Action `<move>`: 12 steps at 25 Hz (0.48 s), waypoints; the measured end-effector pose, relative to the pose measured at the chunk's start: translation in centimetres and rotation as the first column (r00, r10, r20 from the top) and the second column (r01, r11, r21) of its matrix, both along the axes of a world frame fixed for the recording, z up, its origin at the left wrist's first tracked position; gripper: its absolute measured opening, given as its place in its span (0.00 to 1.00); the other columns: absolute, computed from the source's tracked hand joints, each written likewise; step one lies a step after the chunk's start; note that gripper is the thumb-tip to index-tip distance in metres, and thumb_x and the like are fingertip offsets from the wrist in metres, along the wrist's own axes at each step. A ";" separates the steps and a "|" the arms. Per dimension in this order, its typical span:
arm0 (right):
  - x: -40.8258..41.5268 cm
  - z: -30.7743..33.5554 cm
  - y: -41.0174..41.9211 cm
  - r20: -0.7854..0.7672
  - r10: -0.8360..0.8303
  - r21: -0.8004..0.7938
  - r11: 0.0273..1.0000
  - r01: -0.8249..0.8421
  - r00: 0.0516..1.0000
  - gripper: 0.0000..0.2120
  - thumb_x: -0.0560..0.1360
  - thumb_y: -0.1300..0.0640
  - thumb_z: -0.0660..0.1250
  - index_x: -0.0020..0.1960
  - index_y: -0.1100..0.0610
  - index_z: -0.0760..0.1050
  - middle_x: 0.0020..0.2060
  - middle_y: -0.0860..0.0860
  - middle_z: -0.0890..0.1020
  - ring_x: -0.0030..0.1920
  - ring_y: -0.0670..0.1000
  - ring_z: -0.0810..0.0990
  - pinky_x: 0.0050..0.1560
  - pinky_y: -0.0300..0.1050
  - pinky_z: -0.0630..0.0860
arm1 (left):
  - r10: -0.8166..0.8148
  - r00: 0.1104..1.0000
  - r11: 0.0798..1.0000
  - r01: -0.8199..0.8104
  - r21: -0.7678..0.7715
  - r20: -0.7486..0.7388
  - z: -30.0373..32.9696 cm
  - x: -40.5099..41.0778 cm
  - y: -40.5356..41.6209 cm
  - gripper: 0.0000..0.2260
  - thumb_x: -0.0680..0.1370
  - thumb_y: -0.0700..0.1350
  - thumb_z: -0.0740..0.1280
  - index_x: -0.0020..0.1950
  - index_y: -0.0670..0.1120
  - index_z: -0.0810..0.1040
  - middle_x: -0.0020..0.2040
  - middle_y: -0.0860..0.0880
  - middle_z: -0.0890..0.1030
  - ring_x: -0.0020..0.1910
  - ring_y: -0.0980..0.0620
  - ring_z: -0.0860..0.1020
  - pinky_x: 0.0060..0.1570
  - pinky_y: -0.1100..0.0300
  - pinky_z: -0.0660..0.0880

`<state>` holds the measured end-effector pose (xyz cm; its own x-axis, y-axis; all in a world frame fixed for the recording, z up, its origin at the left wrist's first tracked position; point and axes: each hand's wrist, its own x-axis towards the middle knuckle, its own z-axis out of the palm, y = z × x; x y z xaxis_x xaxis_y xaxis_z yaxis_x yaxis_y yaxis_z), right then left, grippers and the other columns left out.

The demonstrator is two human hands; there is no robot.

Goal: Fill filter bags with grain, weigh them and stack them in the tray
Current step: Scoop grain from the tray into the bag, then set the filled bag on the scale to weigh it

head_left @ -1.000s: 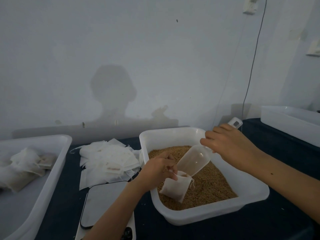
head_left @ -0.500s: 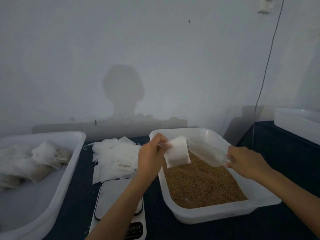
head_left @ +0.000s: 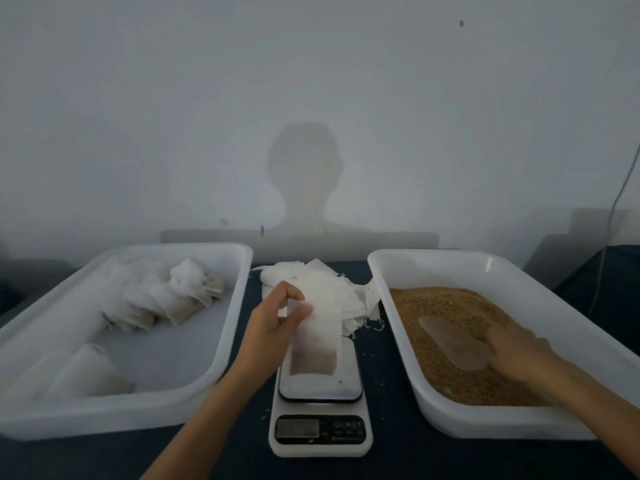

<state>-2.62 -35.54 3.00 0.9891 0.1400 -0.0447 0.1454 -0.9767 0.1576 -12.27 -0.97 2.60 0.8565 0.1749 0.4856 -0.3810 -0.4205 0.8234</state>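
Observation:
My left hand pinches the top of a white filter bag with grain in its lower part. The bag hangs onto the platform of the white digital scale at centre. My right hand lies in the grain tub on the right and holds the handle of a clear plastic scoop, which lies flat on the brown grain. The white tray on the left holds several filled bags in a row.
A pile of empty filter bags lies on the dark tabletop behind the scale, between the tray and the tub. A grey wall stands close behind. A thin cable hangs down the wall at the far right.
My left hand has carried the filled bag out of the grain tub to the left and lowered it onto the scale. My right hand has laid the scoop down on the grain.

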 end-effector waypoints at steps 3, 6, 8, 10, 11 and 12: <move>-2.7 2.4 4.1 0.294 0.063 0.413 0.891 -0.186 0.954 0.01 0.77 0.53 0.63 0.47 0.50 0.72 0.45 0.44 0.75 0.44 0.44 0.75 0.41 0.39 0.72 | 0.002 0.999 0.999 -0.003 -0.034 -0.041 -2.5 0.4 0.0 0.06 0.78 0.40 0.66 0.42 0.49 0.72 0.38 0.62 0.76 0.36 0.62 0.73 0.36 0.70 0.69; -7.0 4.1 10.5 0.405 0.113 0.723 0.567 -0.394 0.907 0.03 0.77 0.54 0.63 0.47 0.46 0.74 0.42 0.39 0.78 0.42 0.37 0.76 0.36 0.30 0.69 | -0.001 0.996 0.998 -0.004 -0.065 -0.085 -3.9 1.4 -0.2 0.06 0.78 0.41 0.66 0.43 0.50 0.72 0.37 0.62 0.75 0.34 0.61 0.71 0.34 0.70 0.68; -8.5 3.4 13.8 0.352 0.172 0.814 0.429 -0.391 0.920 0.04 0.77 0.57 0.64 0.48 0.48 0.74 0.41 0.40 0.78 0.42 0.34 0.76 0.36 0.28 0.71 | -0.023 0.994 0.998 0.017 -0.059 -0.108 -4.4 2.0 -0.4 0.05 0.78 0.42 0.66 0.45 0.50 0.72 0.37 0.60 0.76 0.33 0.59 0.71 0.33 0.67 0.69; -8.6 1.8 15.9 0.300 0.192 0.853 0.385 -0.353 0.934 0.05 0.78 0.60 0.64 0.50 0.51 0.74 0.42 0.42 0.78 0.43 0.37 0.76 0.41 0.25 0.71 | -0.048 0.993 0.998 0.043 -0.045 -0.111 -4.8 2.3 -0.3 0.05 0.79 0.41 0.65 0.50 0.51 0.72 0.39 0.60 0.77 0.35 0.57 0.73 0.35 0.64 0.71; -8.3 1.0 16.7 0.273 0.179 0.869 0.375 -0.322 0.945 0.06 0.77 0.61 0.64 0.52 0.52 0.73 0.44 0.43 0.78 0.44 0.39 0.76 0.43 0.26 0.71 | -0.063 0.992 0.998 0.060 -0.033 -0.107 -4.9 2.3 -0.2 0.06 0.79 0.41 0.64 0.54 0.51 0.71 0.37 0.60 0.77 0.34 0.58 0.72 0.34 0.66 0.70; -7.9 0.2 17.4 0.244 0.163 0.886 0.363 -0.288 0.956 0.08 0.77 0.62 0.64 0.54 0.52 0.71 0.46 0.44 0.77 0.47 0.40 0.76 0.45 0.27 0.71 | -0.084 0.991 0.996 0.082 -0.024 -0.107 -5.0 2.3 0.0 0.09 0.80 0.42 0.63 0.58 0.50 0.69 0.34 0.61 0.76 0.32 0.61 0.72 0.34 0.69 0.68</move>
